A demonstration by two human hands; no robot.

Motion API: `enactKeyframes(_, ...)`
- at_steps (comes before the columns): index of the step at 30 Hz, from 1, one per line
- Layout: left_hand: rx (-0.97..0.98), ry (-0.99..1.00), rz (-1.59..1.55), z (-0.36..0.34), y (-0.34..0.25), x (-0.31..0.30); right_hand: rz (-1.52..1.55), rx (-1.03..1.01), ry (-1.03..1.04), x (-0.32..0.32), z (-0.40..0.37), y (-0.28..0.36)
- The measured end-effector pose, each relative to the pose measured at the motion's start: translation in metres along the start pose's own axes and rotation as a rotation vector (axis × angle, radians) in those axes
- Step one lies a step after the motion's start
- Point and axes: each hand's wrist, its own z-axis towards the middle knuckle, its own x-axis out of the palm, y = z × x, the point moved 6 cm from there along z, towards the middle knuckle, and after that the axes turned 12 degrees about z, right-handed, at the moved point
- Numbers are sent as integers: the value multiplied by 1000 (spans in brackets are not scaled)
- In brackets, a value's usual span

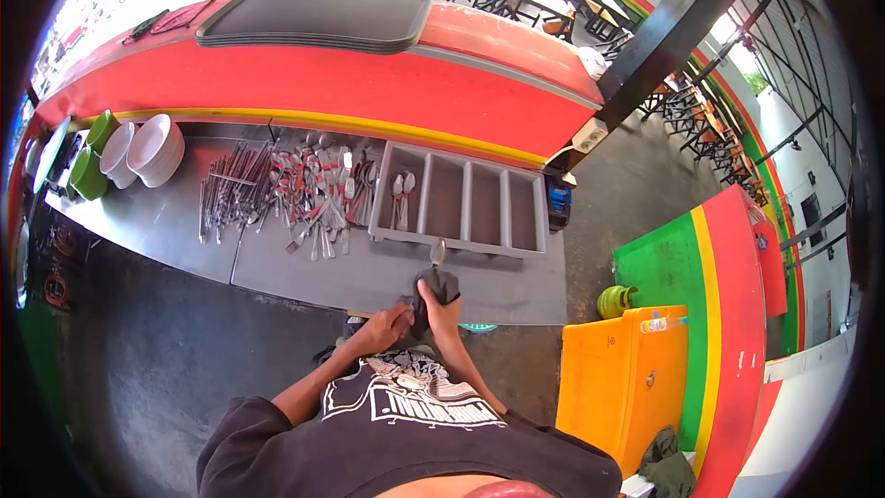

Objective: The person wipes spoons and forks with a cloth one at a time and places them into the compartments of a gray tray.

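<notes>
A dark cloth (443, 287) is bunched in my right hand (441, 310), its thumb pressed along it. Out of the top of the cloth sticks the bowl of a metal spoon (439, 249). My left hand (389, 328) is closed beside the cloth, at what looks like the spoon's handle end, mostly hidden by fingers and cloth. Beyond my hands on the metal counter (304, 278) stands a grey cutlery tray (461, 244) with several long compartments. A few spoons (402, 194) lie in its leftmost compartment. Left of the tray is a heap of loose spoons and forks (318, 189).
Dark-handled cutlery (235, 186) lies further left, with white bowls (157, 149) and green bowls (88, 173) past it. Black serving trays (318, 11) are stacked on the red ledge (350, 83) behind. An orange cabinet (604, 387) stands close on the right.
</notes>
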Motion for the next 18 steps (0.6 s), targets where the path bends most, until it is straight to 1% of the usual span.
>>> enactKeyframes(1,-15,28,7,-2,-7,16,-17,-162,-83,-5,-3,27)
enactKeyframes(2,-31,59,19,-3,-15,29,7,-165,-108,-19,-1,32)
enactKeyframes(3,-87,91,-5,-3,-29,39,36,-164,-135,-36,4,35)
enactKeyframes(5,-69,119,15,-1,-45,59,82,-195,-163,-62,2,43)
enactKeyframes(6,-63,131,28,0,-47,67,105,-175,-162,-80,5,32)
enactKeyframes(8,-47,141,19,-2,-38,89,176,-137,-277,-101,-8,28)
enactKeyframes(10,-90,185,1,-9,-29,109,245,-110,-264,-130,-3,6)
enactKeyframes(11,-69,205,7,-15,-29,114,268,-62,-382,-148,-3,-4)
enactKeyframes(12,-52,233,3,-24,-34,120,277,17,-418,-158,-10,5)
enactKeyframes(14,-18,268,5,-40,-40,132,218,-2,-426,-191,-6,9)
enactKeyframes(15,-2,269,16,-44,-40,137,237,-18,-438,-198,-8,21)
enactKeyframes(16,17,263,29,-47,-40,141,256,-36,-441,-204,-9,33)
enactKeyframes(18,-40,180,-27,-44,-37,145,290,-57,-445,-211,-5,42)
